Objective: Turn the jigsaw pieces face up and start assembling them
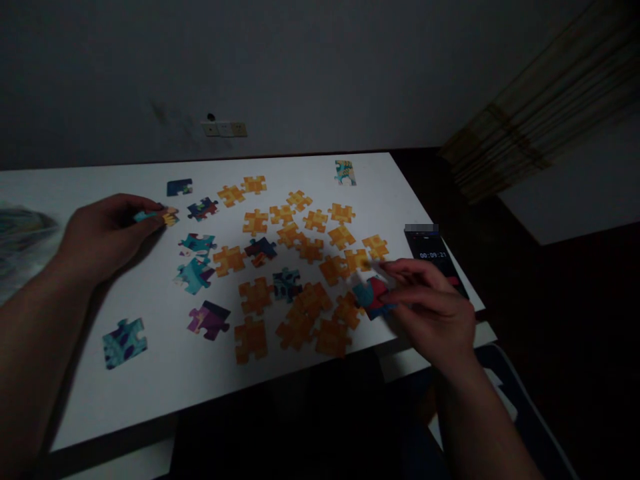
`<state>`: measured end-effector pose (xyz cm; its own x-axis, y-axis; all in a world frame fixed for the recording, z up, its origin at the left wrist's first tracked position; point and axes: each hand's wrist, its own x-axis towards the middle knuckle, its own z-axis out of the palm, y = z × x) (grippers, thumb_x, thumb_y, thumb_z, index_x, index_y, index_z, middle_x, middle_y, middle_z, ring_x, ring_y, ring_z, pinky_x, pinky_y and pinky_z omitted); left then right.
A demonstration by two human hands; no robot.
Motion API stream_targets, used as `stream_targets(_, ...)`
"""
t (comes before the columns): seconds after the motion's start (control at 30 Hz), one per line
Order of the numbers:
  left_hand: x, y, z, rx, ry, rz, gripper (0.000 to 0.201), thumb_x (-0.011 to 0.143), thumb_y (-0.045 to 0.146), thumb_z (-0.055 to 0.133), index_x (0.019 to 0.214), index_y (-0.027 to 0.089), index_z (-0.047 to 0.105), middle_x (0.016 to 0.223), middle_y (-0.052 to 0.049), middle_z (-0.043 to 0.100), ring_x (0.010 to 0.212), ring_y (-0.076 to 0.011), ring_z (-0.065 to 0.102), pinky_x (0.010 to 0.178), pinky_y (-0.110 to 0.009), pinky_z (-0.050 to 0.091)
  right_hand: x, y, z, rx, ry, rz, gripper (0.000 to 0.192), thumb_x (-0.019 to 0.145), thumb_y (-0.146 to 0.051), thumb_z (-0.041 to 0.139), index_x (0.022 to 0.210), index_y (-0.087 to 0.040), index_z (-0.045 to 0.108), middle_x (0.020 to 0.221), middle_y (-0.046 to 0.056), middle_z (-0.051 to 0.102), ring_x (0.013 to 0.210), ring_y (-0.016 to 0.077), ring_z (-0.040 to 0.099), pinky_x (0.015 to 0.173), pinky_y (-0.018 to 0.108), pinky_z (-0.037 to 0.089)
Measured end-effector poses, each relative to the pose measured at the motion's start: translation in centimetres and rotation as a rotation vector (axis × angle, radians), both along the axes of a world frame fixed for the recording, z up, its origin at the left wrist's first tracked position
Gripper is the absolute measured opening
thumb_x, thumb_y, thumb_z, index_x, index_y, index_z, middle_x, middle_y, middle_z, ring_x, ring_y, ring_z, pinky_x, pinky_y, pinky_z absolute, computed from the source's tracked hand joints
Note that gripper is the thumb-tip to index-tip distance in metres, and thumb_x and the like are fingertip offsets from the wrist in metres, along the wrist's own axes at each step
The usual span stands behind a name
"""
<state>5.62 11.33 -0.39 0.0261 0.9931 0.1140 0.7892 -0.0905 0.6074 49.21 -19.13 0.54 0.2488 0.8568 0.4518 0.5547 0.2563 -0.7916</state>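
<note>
Many jigsaw pieces lie scattered on a white table (150, 380). Most show their orange backs (295, 253); several lie picture side up, such as a teal piece (125, 341) and a purple piece (209, 320). My left hand (107, 230) rests on the table at the left and pinches a small teal and yellow piece (159, 216) between thumb and fingers. My right hand (430, 303) is at the table's right front edge, fingers closed on a red and blue piece (373, 295) that is slightly blurred.
A dark phone (434, 257) showing a timer lies at the table's right edge, just behind my right hand. One patterned piece (345, 171) sits alone at the far right. A wall socket (225, 128) is on the wall behind. The floor on the right is dark.
</note>
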Motion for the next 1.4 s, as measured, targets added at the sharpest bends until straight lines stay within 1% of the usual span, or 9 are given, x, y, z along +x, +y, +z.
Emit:
stream_targets(0.07,-0.2,0.2,-0.1,-0.013,0.002,-0.003,0.049,0.084,0.059,0.082,0.120,0.025,0.084,0.116,-0.007,0.086,0.101,-0.0306,0.080,0.108,-0.052,0.062,-0.3,-0.3,0.0,0.026,-0.046,-0.023,0.030,0.092,-0.005,0.081,0.094,-0.033,0.090,0.129,0.003,0.079,0.117,0.0226,0.080,0.102,0.042,0.069)
stream_targets(0.17,-0.6,0.5,-0.5,-0.017,0.006,-0.001,0.050,0.084,0.059,0.083,0.122,0.025,0.084,0.116,-0.008,0.086,0.100,-0.0308,0.079,0.107,-0.052,0.062,-1.0,-0.6,0.3,0.092,-0.115,-0.042,0.028,0.092,-0.004,0.080,0.090,-0.031,0.087,0.119,0.002,0.081,0.109,0.0209,0.079,0.090,0.037,0.067)
stream_targets(0.3,-0.9,0.9,-0.8,-0.001,0.003,-0.033,0.049,0.086,0.059,0.082,0.122,0.025,0.083,0.118,-0.008,0.086,0.100,-0.0301,0.080,0.103,-0.050,0.063,-1.6,-0.6,0.8,0.151,-0.178,-0.038,0.025,0.093,-0.003,0.080,0.089,-0.028,0.084,0.115,0.003,0.079,0.103,0.0199,0.078,0.086,0.036,0.065)
stream_targets(0.43,-0.7,0.7,-0.6,0.002,0.022,-0.042,0.048,0.087,0.061,0.081,0.120,0.025,0.083,0.120,-0.009,0.086,0.105,-0.0320,0.080,0.104,-0.050,0.062,-1.9,-0.5,1.0,0.172,-0.191,-0.048,0.026,0.092,-0.002,0.081,0.090,-0.028,0.083,0.110,0.002,0.075,0.097,0.0181,0.075,0.080,0.034,0.063)
stream_targets(0.77,-0.3,0.4,-0.1,-0.007,0.017,-0.070,0.051,0.087,0.060,0.077,0.121,0.023,0.082,0.122,-0.010,0.086,0.110,-0.0329,0.079,0.109,-0.051,0.060,-1.9,-0.5,1.2,0.239,-0.257,-0.116,0.024,0.090,-0.003,0.083,0.089,-0.026,0.080,0.117,0.004,0.073,0.099,0.0179,0.075,0.079,0.034,0.066)
stream_targets(0.97,0.4,-0.3,0.6,-0.026,-0.007,-0.065,0.051,0.086,0.058,0.075,0.121,0.022,0.081,0.125,-0.011,0.085,0.114,-0.0323,0.078,0.115,-0.052,0.058,-1.9,-0.8,0.9,0.293,-0.335,-0.126,0.024,0.089,-0.002,0.083,0.092,-0.026,0.080,0.118,0.004,0.081,0.101,0.0197,0.081,0.085,0.037,0.069)
stream_targets(1.17,0.0,0.1,0.5,-0.026,0.028,-0.096,0.052,0.087,0.057,0.074,0.124,0.021,0.081,0.126,-0.011,0.084,0.109,-0.0301,0.077,0.112,-0.049,0.059,-1.7,-1.1,0.0,0.149,-0.227,-0.140,0.021,0.090,-0.007,0.080,0.099,-0.026,0.078,0.114,0.004,0.087,0.105,0.0242,0.085,0.091,0.040,0.069)
stream_targets(1.3,0.4,-0.2,0.9,-0.049,0.016,-0.073,0.050,0.085,0.056,0.075,0.120,0.022,0.082,0.124,-0.010,0.085,0.108,-0.0297,0.077,0.109,-0.047,0.059,-0.6,-0.6,-0.2,-0.048,-0.285,-0.063,0.026,0.093,-0.012,0.069,0.113,-0.026,0.079,0.123,0.008,0.085,0.116,0.0279,0.082,0.103,0.049,0.065)
stream_targets(1.4,0.5,-0.3,1.0,-0.056,0.016,-0.055,0.050,0.084,0.056,0.076,0.120,0.022,0.082,0.122,-0.009,0.085,0.105,-0.0289,0.077,0.108,-0.047,0.059,0.4,-0.1,-0.3,-0.144,-0.352,-0.008,0.025,0.095,-0.016,0.067,0.114,-0.026,0.079,0.121,0.008,0.085,0.115,0.0289,0.080,0.100,0.050,0.063)
